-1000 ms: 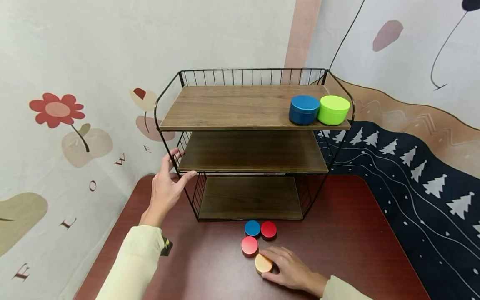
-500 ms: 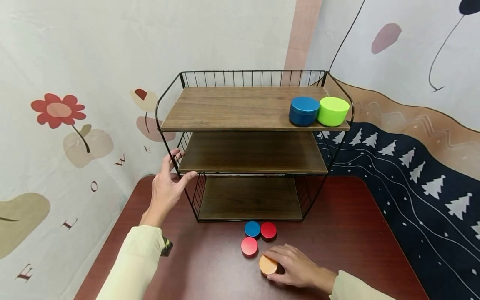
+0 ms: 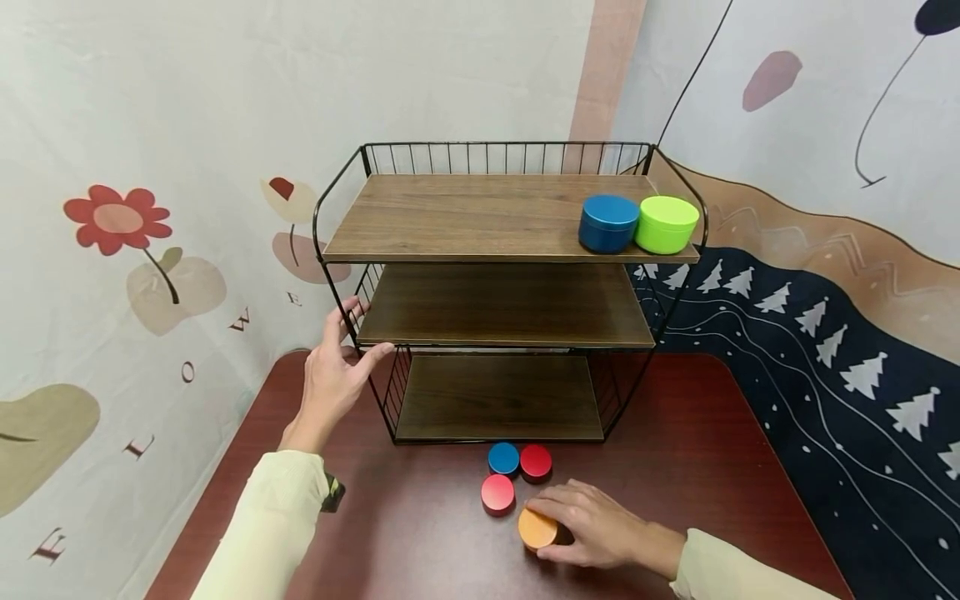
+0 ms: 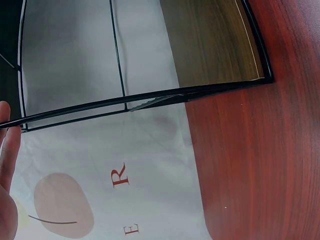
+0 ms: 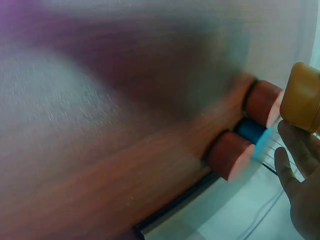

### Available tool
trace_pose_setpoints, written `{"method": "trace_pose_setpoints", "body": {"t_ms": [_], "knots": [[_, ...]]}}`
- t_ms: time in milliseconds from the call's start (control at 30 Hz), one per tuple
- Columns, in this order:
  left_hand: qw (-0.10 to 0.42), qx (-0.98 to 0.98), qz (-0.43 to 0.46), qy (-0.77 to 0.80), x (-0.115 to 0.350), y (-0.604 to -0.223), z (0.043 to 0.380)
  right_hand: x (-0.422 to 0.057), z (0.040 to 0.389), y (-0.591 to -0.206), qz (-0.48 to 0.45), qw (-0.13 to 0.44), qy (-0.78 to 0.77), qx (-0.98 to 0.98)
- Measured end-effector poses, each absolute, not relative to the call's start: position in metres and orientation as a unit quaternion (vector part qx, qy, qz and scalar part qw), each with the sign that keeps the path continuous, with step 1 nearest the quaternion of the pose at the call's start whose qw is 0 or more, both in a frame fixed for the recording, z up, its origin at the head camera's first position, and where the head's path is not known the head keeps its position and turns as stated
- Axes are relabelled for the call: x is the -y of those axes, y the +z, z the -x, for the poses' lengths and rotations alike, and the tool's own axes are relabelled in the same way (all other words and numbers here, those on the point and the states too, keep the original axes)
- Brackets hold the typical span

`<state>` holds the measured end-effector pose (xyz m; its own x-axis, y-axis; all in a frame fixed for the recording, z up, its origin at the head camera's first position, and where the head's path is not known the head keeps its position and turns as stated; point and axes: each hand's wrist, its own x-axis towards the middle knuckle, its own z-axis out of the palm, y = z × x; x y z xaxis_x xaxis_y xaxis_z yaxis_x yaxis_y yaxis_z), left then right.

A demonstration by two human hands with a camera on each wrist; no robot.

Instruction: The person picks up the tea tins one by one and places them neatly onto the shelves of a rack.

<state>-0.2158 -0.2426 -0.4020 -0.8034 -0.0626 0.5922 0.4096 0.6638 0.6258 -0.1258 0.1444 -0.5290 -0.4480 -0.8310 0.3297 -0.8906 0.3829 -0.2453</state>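
Observation:
My right hand [image 3: 592, 527] grips a round orange tin [image 3: 536, 532] between thumb and fingers, low over the front of the table. In the right wrist view the same orange tin [image 5: 301, 97] shows its side above my fingers. Just beyond it are a pinkish-red tin [image 3: 498, 493], a blue tin [image 3: 503, 458] and a red tin [image 3: 536, 462], clustered closely. My left hand [image 3: 327, 385] holds the left side of a three-tier wire shelf rack [image 3: 480, 304], thumb at the middle board's front corner. In the left wrist view, fingers reach the rack's black frame [image 4: 100, 104].
Two larger tins, dark blue [image 3: 608, 225] and lime green [image 3: 667, 225], stand side by side at the right end of the top board. The rack stands on a reddish-brown table [image 3: 697, 450]. Printed cloth [image 3: 465, 75] hangs behind and to both sides.
My right hand has drawn the orange tin slightly rightward, away from the pinkish-red tin, and the last half second shows little motion. My left hand keeps its place on the rack.

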Motion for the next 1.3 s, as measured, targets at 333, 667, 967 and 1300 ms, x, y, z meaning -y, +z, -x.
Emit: {"method": "trace_pose_setpoints", "body": {"t_ms": [333, 667, 967, 1300], "knots": [[0.296, 0.866, 0.101, -0.390, 0.243, -0.403, 0.215, -0.144, 0.131, -0.500, -0.550, 0.112, 0.192, 0.805], [0.301, 0.866, 0.104, -0.386, 0.244, -0.401, 0.217, -0.144, 0.142, -0.465, -0.569, 0.120, 0.191, 0.791], [0.296, 0.867, 0.103, -0.387, 0.245, -0.402, 0.216, -0.146, 0.151, -0.432, -0.575, 0.132, 0.188, 0.785], [0.297, 0.865, 0.112, -0.388, 0.245, -0.402, 0.217, -0.144, 0.162, -0.393, -0.582, 0.151, 0.194, 0.776]]}}
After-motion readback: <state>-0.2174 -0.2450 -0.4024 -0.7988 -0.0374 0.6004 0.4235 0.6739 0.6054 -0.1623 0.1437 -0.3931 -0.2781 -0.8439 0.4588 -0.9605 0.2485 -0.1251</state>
